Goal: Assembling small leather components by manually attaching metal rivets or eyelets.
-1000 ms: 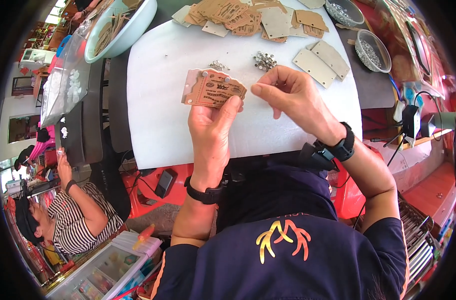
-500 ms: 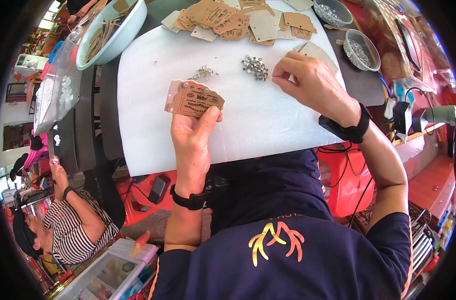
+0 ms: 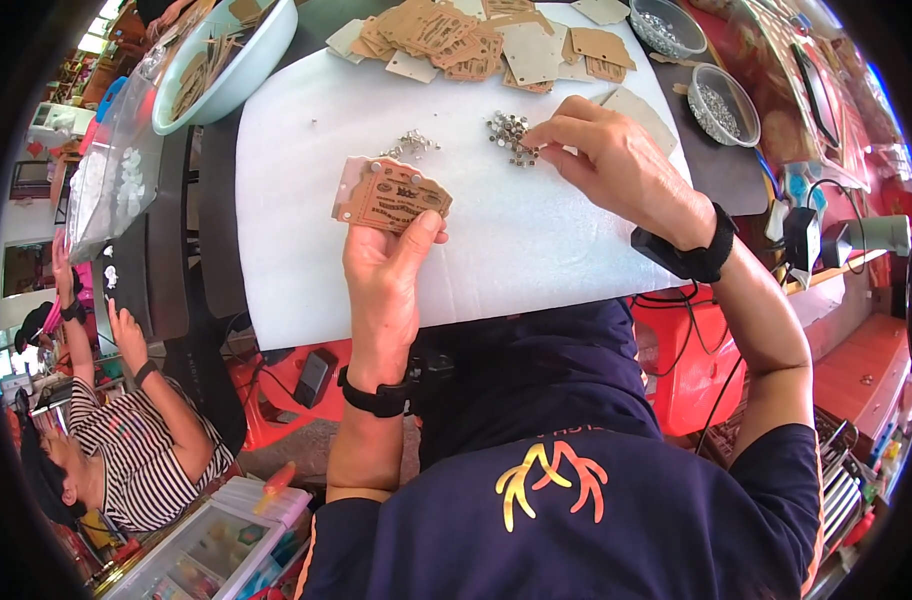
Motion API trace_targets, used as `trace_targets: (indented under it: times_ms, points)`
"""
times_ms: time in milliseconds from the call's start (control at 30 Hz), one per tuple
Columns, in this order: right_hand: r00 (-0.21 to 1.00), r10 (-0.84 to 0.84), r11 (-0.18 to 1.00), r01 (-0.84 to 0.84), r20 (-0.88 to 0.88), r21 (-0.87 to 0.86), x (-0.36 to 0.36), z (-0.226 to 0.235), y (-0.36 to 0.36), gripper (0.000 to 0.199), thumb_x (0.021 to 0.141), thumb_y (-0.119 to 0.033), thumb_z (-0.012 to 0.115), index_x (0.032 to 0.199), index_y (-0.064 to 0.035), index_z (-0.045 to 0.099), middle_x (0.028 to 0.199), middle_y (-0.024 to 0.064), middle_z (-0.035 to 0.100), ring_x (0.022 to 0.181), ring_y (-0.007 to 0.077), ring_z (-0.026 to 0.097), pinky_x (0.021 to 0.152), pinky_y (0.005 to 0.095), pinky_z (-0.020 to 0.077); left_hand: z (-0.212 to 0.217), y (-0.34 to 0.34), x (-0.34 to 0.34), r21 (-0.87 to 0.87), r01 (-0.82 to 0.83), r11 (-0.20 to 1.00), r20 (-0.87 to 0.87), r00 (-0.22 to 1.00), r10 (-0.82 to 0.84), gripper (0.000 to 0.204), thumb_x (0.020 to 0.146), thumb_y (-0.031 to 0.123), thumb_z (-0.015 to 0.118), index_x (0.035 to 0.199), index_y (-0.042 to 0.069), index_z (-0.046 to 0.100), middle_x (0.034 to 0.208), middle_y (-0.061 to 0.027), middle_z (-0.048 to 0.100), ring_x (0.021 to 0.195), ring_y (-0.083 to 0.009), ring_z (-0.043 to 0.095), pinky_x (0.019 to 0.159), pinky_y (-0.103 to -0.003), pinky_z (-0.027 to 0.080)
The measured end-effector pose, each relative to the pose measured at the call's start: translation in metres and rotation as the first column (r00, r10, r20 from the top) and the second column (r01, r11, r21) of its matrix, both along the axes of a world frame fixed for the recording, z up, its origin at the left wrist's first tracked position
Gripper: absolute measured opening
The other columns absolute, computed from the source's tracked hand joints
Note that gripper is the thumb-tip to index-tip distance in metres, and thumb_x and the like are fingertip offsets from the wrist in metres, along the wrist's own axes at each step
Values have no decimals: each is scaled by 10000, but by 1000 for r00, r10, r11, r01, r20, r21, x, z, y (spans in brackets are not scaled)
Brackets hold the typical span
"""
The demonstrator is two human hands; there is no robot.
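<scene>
1. Head view: left hand [image 3: 381, 265] pinches a brown card [image 3: 391, 197] between thumb and fingers, raised over the white sheet [image 3: 516, 260]; two studs [image 3: 416, 180] sit near its upper edge.
2. Right hand [image 3: 616, 165]: thumb and forefinger near each other, at the edge of the metal pile [image 3: 506, 132]; from where I stand, I cannot tell whether they grip anything.
3. Silver pile [image 3: 414, 143] lies just beyond the card.

Looking like a small, informal hand-assembly workshop; not showing whether inside a home or shop. Seeing piles of cut brown pieces [image 3: 431, 32] and small metal studs [image 3: 509, 130] on a white work sheet [image 3: 506, 250]. Also noting a clear bowl [image 3: 745, 95] of metal bits [image 3: 716, 112], a pale basin [image 3: 234, 85] of brown strips [image 3: 194, 85], red plastic seating [image 3: 691, 365], and a co-worker [image 3: 151, 455] beside a dark table [image 3: 156, 265].
</scene>
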State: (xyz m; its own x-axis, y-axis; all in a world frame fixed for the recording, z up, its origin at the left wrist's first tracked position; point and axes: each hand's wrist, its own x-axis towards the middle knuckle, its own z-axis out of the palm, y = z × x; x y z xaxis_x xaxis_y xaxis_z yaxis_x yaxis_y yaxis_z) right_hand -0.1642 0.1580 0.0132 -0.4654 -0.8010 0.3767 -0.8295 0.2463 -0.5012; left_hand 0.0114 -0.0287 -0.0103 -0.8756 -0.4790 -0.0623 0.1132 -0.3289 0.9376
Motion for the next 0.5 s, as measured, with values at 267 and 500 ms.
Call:
trace_targets:
  times_ms: [267,500]
  points:
    - [996,73,985,-64,-55,163,1,2,2,104,864,-97,658,941,-28,668,878,114,619,768,312,629,687,389,494,-2,-2,0,-2,4,1000,-9,1000,-4,401,903,35,648,1279,25,511,1091,-57,610,950,-138,587,824,-311,486]
    - [998,66,980,-62,-17,190,-4,3,11,83,853,-118,641,871,-38,654,828,118,620,748,335,616,678,428,487,-1,-2,1,-2,3,1000,-8,1000,-3,412,901,44,656,1286,31,509,1087,-53,614,940,-138,592,823,-307,486]
